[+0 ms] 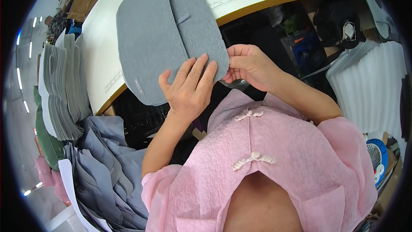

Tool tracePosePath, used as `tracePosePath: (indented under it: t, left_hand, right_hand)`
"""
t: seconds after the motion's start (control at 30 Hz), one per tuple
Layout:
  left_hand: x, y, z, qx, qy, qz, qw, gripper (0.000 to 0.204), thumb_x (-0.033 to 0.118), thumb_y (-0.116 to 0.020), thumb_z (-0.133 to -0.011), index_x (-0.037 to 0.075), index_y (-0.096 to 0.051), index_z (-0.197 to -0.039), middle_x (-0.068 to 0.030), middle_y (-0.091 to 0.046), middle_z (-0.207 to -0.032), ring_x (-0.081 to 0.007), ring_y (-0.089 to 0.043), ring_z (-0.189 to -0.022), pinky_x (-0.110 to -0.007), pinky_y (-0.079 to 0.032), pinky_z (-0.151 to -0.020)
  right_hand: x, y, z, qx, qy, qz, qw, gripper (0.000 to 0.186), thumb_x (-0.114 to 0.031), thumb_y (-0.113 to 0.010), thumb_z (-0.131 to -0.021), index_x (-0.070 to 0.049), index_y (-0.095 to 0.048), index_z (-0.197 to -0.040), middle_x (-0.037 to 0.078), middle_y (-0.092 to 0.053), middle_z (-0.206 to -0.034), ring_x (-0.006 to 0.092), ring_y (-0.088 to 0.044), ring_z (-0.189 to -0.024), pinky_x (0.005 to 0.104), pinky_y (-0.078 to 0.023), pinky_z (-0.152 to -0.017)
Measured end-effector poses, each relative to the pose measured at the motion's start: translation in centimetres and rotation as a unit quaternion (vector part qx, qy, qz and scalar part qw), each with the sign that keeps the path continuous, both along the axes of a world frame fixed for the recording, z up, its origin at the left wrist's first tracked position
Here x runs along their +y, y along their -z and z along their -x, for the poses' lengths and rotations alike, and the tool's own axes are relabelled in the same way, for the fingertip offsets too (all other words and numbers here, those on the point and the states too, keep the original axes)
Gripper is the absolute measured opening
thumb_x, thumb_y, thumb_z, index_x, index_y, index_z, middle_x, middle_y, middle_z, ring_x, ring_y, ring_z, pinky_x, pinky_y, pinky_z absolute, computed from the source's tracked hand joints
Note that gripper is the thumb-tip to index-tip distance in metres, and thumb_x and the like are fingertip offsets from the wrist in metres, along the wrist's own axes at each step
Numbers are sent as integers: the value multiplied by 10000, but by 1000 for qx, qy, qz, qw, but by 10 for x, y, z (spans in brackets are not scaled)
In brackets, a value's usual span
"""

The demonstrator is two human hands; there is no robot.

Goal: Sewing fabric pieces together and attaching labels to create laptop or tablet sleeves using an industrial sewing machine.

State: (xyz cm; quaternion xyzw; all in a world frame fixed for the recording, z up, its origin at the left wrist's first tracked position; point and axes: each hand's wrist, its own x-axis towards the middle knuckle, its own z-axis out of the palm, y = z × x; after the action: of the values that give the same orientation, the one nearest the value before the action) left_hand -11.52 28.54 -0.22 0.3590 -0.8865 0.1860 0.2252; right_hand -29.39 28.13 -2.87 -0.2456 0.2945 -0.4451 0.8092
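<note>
Head view shows me the grey fabric piece (148, 38) on the white table (101, 30), its near end reaching past the near edge. I see the left hand (189, 88) laid on it, fingers spread and not clenched. The right hand (249, 65) pinches its near right corner. Grey sheets (64, 83) are stacked at left.

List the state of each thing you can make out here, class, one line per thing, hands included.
Gray fabric piece: spread out, near end overhanging the table
Left hand: fingers spread on the fabric
Right hand: pinching the fabric's edge
White table: partly covered
Gray stack: piled in layers
Gray cloth heap: loose, rumpled
White sheets: stacked
</note>
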Motion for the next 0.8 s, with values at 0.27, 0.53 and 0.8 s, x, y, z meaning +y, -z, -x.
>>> tracePosePath:
  t: [0.27,0.53,0.8]
  left_hand:
    - [-6,6,0,25,12,29,999,216,178,-607,-669,194,-633,-883,23,-611,-917,-100,-553,-751,-320,-253,-725]
    - [-12,6,1,78,53,25,995,196,165,-610,-655,134,-638,-846,20,-613,-851,-114,-533,-687,-291,-247,-639]
    - [-14,0,3,131,72,3,989,191,147,-601,-650,87,-630,-829,-3,-612,-822,-131,-524,-676,-288,-253,-601]
  right_hand:
    - [2,-3,1,4,7,-10,1000,117,-58,-502,-804,30,-538,-872,102,-584,-760,153,-589,-647,256,-501,-601]
    - [5,5,10,322,107,241,909,236,2,-547,-768,5,-510,-1001,94,-534,-957,138,-549,-815,259,-456,-744]
    - [-22,1,8,452,239,721,467,273,-50,-611,-626,16,-570,-888,139,-535,-919,280,-533,-869,371,-463,-738]
